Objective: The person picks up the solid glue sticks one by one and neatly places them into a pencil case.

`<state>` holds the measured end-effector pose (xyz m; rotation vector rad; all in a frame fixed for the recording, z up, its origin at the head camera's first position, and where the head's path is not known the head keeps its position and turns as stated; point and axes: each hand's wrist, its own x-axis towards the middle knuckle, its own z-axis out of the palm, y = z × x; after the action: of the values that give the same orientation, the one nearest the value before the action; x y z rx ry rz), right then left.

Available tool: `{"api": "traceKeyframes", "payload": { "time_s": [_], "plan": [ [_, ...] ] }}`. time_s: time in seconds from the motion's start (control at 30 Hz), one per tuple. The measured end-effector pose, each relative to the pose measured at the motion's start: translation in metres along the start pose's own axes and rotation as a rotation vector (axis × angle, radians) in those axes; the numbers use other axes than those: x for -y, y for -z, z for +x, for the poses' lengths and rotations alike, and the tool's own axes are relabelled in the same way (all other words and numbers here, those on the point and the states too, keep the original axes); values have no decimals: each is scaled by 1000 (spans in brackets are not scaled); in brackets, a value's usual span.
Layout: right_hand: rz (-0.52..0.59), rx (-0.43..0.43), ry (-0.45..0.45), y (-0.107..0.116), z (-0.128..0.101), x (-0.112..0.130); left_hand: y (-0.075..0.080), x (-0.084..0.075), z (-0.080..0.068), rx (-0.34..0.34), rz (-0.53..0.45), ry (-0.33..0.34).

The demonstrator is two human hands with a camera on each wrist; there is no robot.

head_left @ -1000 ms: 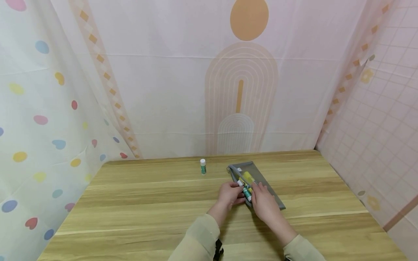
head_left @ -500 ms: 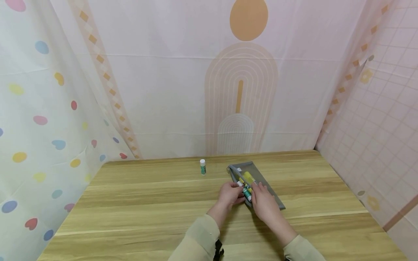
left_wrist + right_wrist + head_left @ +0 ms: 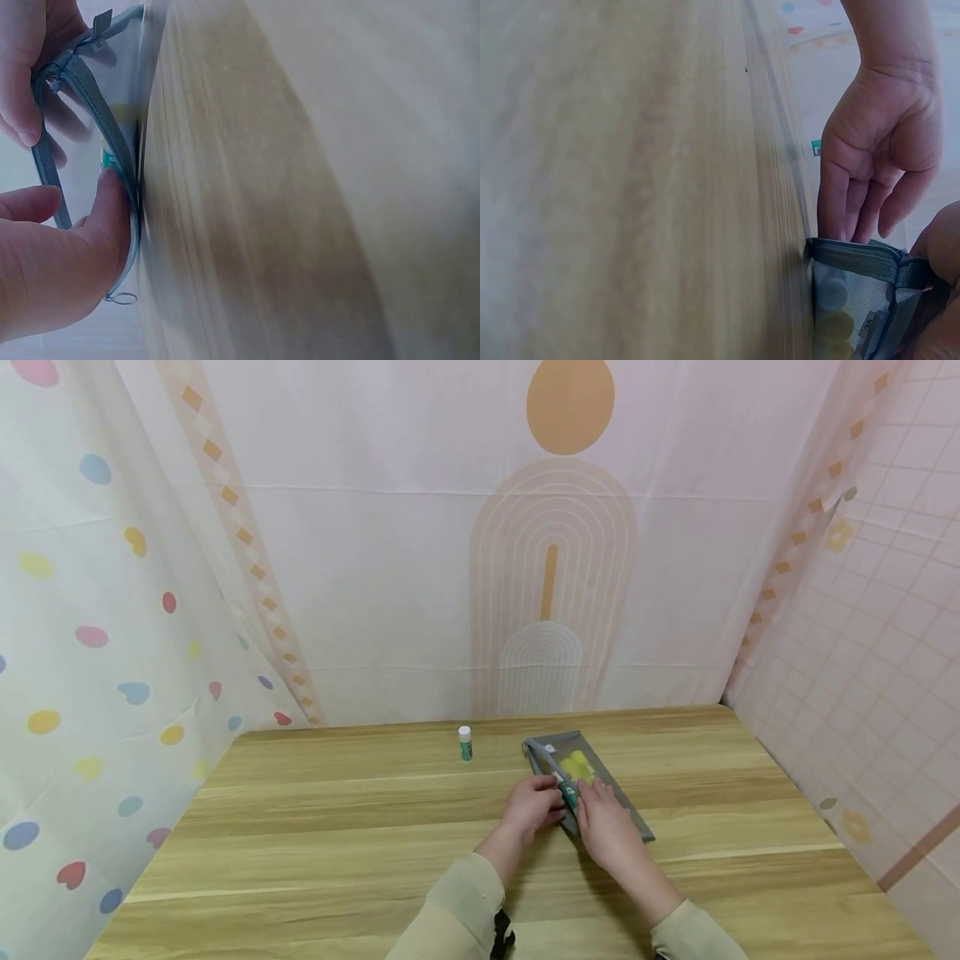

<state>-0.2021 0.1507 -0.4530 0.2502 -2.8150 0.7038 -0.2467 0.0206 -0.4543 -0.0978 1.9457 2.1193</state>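
Observation:
A grey mesh zip pouch point(image 3: 564, 746) lies slanted on the table, its mouth spread toward the left hand. Inside the mouth shows a green glue stick point(image 3: 567, 792), and through the mesh some yellow items point(image 3: 577, 766). My left hand point(image 3: 528, 806) has its extended fingers in the mouth, one fingertip right at the green stick in the left wrist view. From the other side my right hand point(image 3: 609, 827) pinches the pouch's zip edge point(image 3: 859, 256) between thumb and fingers. The pouch's near end is partly hidden behind the right hand.
Another glue stick point(image 3: 466, 745), white-capped and green, stands upright near the table's back edge, left of the pouch. Patterned curtains point(image 3: 390, 610) hang behind and at both sides of the wooden table point(image 3: 315, 835).
The green glue stick, earlier lying in the mouth with its white cap showing, has slid deeper into the pouch. The left fingers have followed it in slightly; the right hand holds its place.

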Motion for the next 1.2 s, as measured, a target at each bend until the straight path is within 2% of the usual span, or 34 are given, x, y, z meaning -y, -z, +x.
{"api": "traceKeyframes", "payload": {
  "time_s": [0.17,0.4,0.8,1.2],
  "plan": [
    [0,-11,7,0,0,0,1,-1,-1,-6,-3,1],
    [3,8,-9,2,0,1,3,-1,-2,-20,3,-36],
    [4,4,-3,2,0,0,7,-8,-6,-49,84,-79],
    [-1,-7,-2,2,-1,1,13,-13,-5,-53,72,-63]
  ]
}}
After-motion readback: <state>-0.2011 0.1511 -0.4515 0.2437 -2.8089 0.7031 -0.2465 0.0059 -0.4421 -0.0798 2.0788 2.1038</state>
